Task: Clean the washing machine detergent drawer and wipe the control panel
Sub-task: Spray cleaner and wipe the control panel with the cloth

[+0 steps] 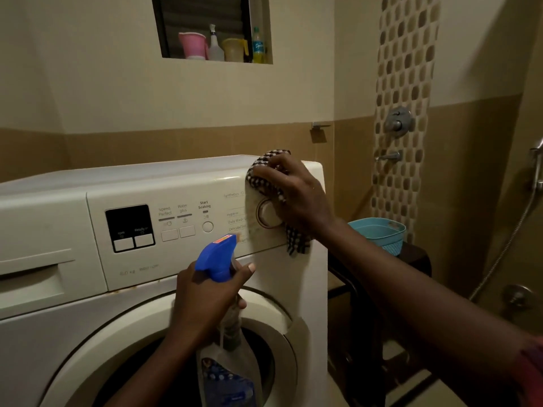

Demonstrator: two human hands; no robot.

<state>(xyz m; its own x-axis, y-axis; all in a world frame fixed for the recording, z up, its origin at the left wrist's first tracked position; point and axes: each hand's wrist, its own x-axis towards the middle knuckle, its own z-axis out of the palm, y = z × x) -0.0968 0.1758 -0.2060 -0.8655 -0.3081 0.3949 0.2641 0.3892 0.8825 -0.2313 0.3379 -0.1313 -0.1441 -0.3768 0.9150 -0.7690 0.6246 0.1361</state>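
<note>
A white front-loading washing machine fills the lower left. Its control panel (182, 248) carries a dark display, buttons and a round program dial (269, 214). My right hand (296, 192) grips a black-and-white checked cloth (264, 180) and presses it on the panel's upper right corner, just above the dial. My left hand (205, 298) holds a clear spray bottle with a blue trigger head (219, 259) by the neck, in front of the door, nozzle toward the panel. The detergent drawer (35, 277) at the panel's left end is closed.
The round door (141, 342) lies below the panel. A dark stool (411, 259) to the right bears a turquoise basket (379, 233). Shower fittings (398, 123) and a hose (511, 239) are on the right wall. A wall niche (217, 45) holds jugs and bottles.
</note>
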